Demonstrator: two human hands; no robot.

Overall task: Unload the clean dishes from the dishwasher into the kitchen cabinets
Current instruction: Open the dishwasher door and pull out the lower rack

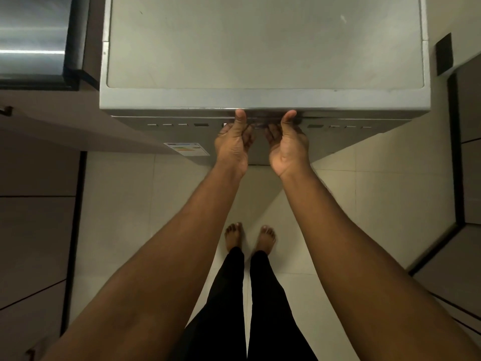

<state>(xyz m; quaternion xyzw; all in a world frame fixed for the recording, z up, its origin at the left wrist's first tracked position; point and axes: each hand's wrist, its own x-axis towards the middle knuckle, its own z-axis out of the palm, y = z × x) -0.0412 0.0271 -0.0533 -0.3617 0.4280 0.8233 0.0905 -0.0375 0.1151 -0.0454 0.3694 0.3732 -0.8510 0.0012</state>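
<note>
I see the grey metal box-shaped dishwasher (pixel 263 48) straight ahead below me, door closed, between the steel-fronted appliance (pixel 31 35) on the left and the dark cabinet fronts (pixel 468 152) on the right. Left hand (pixel 234 142) and right hand (pixel 287 144) sit side by side, palms up, at the top middle of the door: thumbs against the front lip, fingers curled up under the recessed handle. Bare feet (pixel 250 239) on pale floor tiles (pixel 364 191); dishes not visible.

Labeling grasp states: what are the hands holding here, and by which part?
Both the left hand and right hand grip the dishwasher door at its top edge handle recess, fingers curled underneath, thumbs on the lip.
</note>
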